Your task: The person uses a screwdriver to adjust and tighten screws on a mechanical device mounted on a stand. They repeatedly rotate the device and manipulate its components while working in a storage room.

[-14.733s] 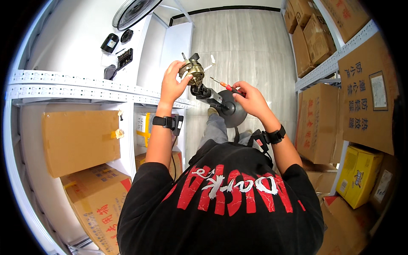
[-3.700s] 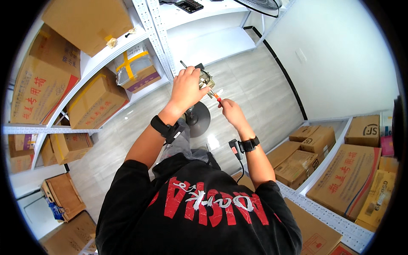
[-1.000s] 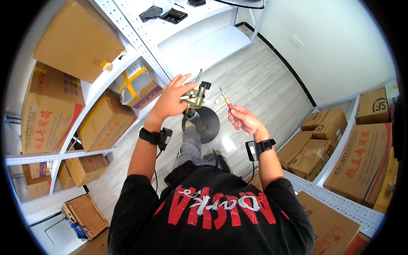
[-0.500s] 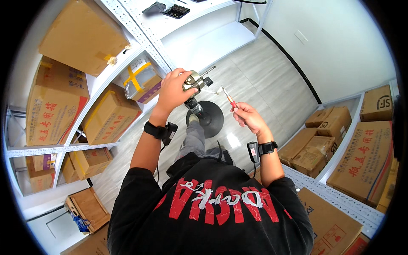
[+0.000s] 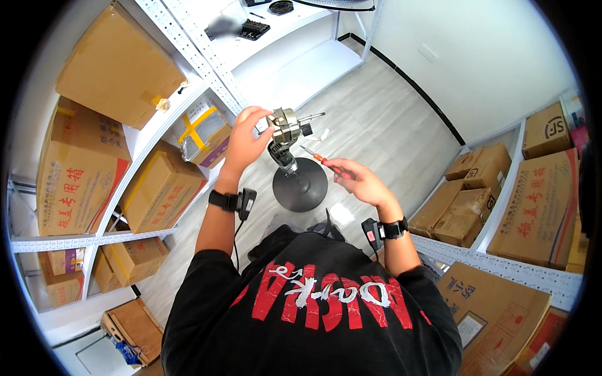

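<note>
My left hand [image 5: 246,141] grips the side of a brass-coloured fan motor [image 5: 286,128], fingertips on its housing. A shaft and a black knob stick out to the motor's right, with a small white piece [image 5: 324,134] beside them. The motor sits on a black and silver neck [image 5: 283,160] over a round black base [image 5: 300,191]. My right hand [image 5: 360,182] holds a red-handled screwdriver [image 5: 316,156], its metal tip pointing up-left just below the motor and apart from it.
White metal shelves with cardboard boxes [image 5: 119,62] line the left; more boxes [image 5: 533,207] fill the right. The back shelf [image 5: 295,72] carries a bit case [image 5: 254,29], a round black part [image 5: 281,7] and a wire guard at the top edge. A white wall [image 5: 476,62] stands back right.
The motor has turned, so its shaft lies flatter, pointing right. The screwdriver has moved lower and left and is more tilted. My legs have drawn back from beside the base.
</note>
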A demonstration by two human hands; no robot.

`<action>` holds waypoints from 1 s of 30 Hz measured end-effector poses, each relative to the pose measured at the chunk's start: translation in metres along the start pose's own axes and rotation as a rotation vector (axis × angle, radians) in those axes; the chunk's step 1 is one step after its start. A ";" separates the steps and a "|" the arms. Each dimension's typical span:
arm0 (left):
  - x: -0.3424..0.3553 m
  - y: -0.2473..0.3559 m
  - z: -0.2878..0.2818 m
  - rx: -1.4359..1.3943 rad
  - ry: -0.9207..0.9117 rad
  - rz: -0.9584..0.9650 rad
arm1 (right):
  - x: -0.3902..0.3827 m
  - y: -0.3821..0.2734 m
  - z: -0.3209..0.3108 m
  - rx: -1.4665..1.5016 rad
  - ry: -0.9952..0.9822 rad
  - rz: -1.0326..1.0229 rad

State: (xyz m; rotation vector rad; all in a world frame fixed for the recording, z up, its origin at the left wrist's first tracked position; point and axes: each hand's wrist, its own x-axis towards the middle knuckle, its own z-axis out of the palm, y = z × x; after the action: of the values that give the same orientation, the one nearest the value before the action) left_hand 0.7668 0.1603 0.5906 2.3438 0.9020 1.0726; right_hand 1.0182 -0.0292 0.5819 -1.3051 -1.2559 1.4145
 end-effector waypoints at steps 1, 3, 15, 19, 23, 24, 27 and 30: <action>-0.010 -0.001 -0.004 -0.049 -0.016 -0.102 | 0.001 -0.004 0.006 -0.053 -0.026 -0.013; -0.036 -0.003 -0.013 -0.149 -0.052 -0.308 | 0.006 -0.007 0.022 -0.194 -0.053 -0.023; -0.114 -0.045 -0.043 -1.143 -0.578 -0.958 | 0.067 -0.035 0.193 -0.753 -0.230 -0.192; -0.121 -0.059 -0.044 -1.061 -0.532 -0.948 | 0.064 -0.067 0.180 -0.519 -0.298 -0.098; -0.124 -0.058 -0.056 -0.927 -0.593 -0.885 | 0.065 -0.057 0.137 -0.628 0.140 -0.047; -0.124 -0.059 -0.056 -0.896 -0.597 -0.864 | 0.065 -0.052 0.133 -0.605 0.172 0.015; -0.119 -0.055 -0.051 -0.899 -0.609 -0.779 | 0.069 -0.033 0.121 -0.506 0.243 0.142; -0.107 -0.052 -0.048 -0.932 -0.621 -0.728 | 0.079 -0.023 0.116 -0.382 0.269 0.116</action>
State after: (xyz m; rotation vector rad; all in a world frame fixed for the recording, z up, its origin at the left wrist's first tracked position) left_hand 0.6567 0.1269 0.5349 1.2545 0.6837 0.2863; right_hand 0.8921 0.0360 0.5865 -1.7863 -1.3217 1.0583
